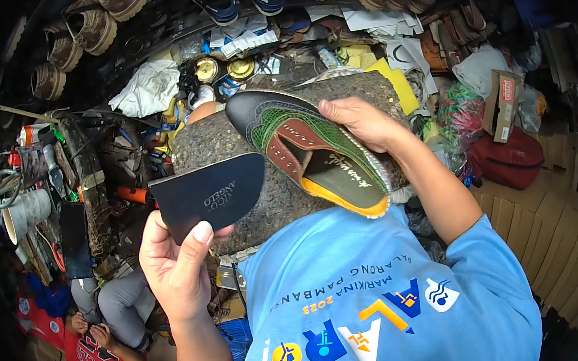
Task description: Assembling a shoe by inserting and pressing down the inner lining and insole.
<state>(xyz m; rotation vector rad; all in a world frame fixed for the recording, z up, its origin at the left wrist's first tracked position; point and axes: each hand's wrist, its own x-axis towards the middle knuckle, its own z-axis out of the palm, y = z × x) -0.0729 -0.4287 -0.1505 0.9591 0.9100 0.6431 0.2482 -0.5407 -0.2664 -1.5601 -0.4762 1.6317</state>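
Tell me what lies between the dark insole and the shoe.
In the head view, only the rough speckled board shows between the insole in the left hand and the shoe in the right hand.

The person wears a light blue short-sleeved cotton T-shirt (380, 276) printed with white lettering and blue, yellow and white pictogram shapes; both forearms are bare.

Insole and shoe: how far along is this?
Done: the shoe looks fully built, with upper, yellow lining and sole in place. In hand: the left hand pinches a dark insole and the right hand grips the shoe. Left: the insole is still outside, apart from the shoe.
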